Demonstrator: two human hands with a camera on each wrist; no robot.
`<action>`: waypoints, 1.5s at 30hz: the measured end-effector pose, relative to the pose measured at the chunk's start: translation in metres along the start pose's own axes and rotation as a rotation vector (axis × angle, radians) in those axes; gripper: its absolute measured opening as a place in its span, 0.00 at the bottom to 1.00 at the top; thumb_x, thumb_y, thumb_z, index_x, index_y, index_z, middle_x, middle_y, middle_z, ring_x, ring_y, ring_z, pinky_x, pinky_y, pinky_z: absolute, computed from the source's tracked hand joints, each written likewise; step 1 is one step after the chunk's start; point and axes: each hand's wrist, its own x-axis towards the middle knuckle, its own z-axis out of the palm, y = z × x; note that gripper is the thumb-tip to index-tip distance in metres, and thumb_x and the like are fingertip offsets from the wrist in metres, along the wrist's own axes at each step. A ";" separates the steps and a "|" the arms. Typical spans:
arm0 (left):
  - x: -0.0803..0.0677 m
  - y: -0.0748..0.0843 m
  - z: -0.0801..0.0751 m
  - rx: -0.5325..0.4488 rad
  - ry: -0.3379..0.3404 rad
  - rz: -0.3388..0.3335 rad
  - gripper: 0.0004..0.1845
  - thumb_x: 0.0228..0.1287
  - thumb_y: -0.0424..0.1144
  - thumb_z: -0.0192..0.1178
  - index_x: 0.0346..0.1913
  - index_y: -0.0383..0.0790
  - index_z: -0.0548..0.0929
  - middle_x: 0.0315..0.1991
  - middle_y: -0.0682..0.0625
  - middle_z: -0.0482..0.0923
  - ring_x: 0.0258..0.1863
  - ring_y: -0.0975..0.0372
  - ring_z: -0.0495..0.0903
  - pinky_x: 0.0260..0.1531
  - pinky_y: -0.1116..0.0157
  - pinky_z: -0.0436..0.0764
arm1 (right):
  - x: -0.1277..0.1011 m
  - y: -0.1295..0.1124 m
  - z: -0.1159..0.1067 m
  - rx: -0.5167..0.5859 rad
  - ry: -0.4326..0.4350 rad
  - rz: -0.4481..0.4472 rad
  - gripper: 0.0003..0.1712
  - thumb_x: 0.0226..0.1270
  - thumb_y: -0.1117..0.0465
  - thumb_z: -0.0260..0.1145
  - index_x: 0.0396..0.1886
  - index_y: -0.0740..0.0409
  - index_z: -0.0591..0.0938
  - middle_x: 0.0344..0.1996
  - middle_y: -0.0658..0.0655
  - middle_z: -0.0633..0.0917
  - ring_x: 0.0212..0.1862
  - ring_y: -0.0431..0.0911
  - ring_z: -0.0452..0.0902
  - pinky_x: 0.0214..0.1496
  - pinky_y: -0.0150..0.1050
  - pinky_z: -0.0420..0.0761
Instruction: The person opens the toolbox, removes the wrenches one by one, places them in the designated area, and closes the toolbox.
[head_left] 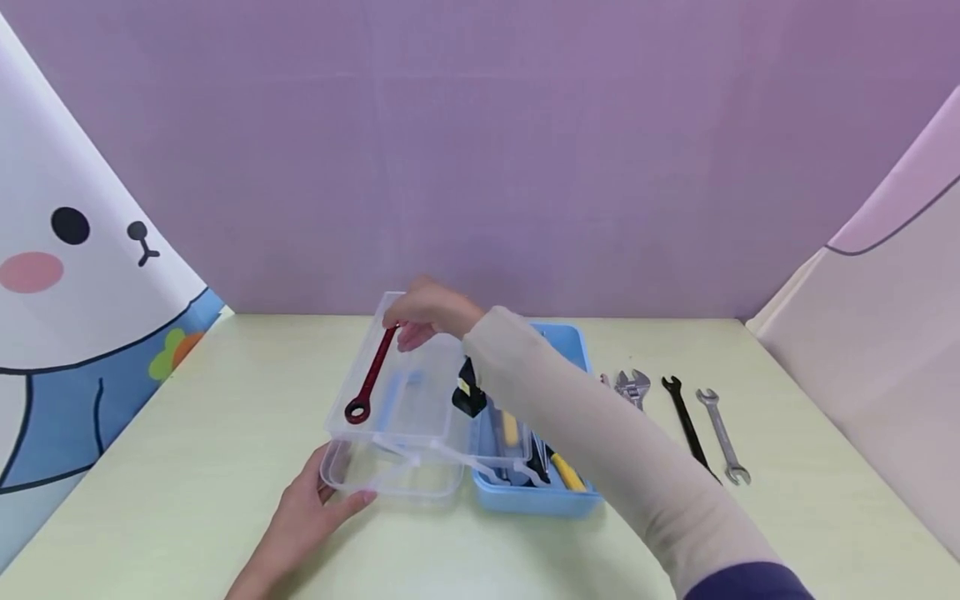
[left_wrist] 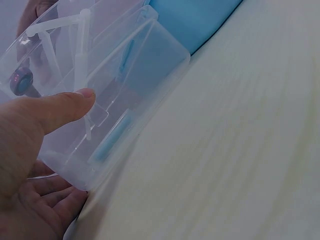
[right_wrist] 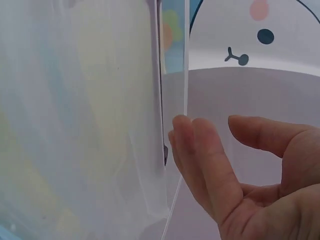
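My left hand (head_left: 303,508) grips the corner of the lower clear plastic tray (head_left: 442,497) of a fold-out toolbox, thumb on one side and fingers on the other. Above it, the upper clear tray (head_left: 341,392) holds a red ratchet wrench (head_left: 372,372), ring end towards me. Over the far end of that wrench is my right hand (head_left: 431,310). In the right wrist view, the thumb and fingers of the right hand (right_wrist: 240,175) are parted with nothing between them. White hinge arms (left_wrist: 81,50) show beside the left thumb in the left wrist view.
The toolbox's blue base (head_left: 536,500) holds several tools, including one with a yellow handle (head_left: 567,472). A black object (head_left: 469,398) sits beside the right forearm. To the right lie an adjustable wrench (head_left: 633,386), a black wrench (head_left: 684,417) and a silver open-end wrench (head_left: 723,436).
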 end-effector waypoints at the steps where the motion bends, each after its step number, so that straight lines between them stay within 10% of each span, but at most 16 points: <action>1: -0.001 0.000 0.001 -0.001 0.002 0.002 0.45 0.55 0.45 0.70 0.69 0.33 0.57 0.66 0.30 0.64 0.65 0.43 0.67 0.63 0.55 0.72 | 0.000 0.000 0.001 -0.006 -0.003 0.004 0.17 0.63 0.64 0.65 0.46 0.66 0.71 0.52 0.69 0.78 0.27 0.50 0.83 0.40 0.42 0.88; 16: -0.005 0.005 0.005 0.006 0.007 0.017 0.45 0.54 0.46 0.71 0.69 0.33 0.58 0.65 0.31 0.65 0.65 0.43 0.68 0.63 0.53 0.72 | 0.004 0.007 0.028 -0.083 -0.019 0.024 0.04 0.60 0.69 0.64 0.31 0.67 0.79 0.27 0.65 0.84 0.19 0.49 0.79 0.34 0.41 0.88; 29: -0.005 0.008 0.011 -0.005 -0.026 -0.010 0.46 0.54 0.47 0.70 0.70 0.33 0.57 0.67 0.30 0.63 0.66 0.43 0.67 0.64 0.53 0.71 | 0.008 0.018 0.029 0.035 -0.016 0.089 0.07 0.63 0.67 0.62 0.35 0.68 0.75 0.35 0.68 0.81 0.20 0.48 0.79 0.19 0.35 0.82; 45: -0.003 0.006 0.013 0.005 -0.028 -0.022 0.46 0.55 0.46 0.70 0.70 0.34 0.57 0.66 0.31 0.64 0.65 0.44 0.68 0.63 0.54 0.72 | 0.011 0.026 0.035 0.035 0.020 0.054 0.05 0.60 0.74 0.62 0.24 0.71 0.79 0.14 0.61 0.79 0.14 0.46 0.76 0.15 0.31 0.79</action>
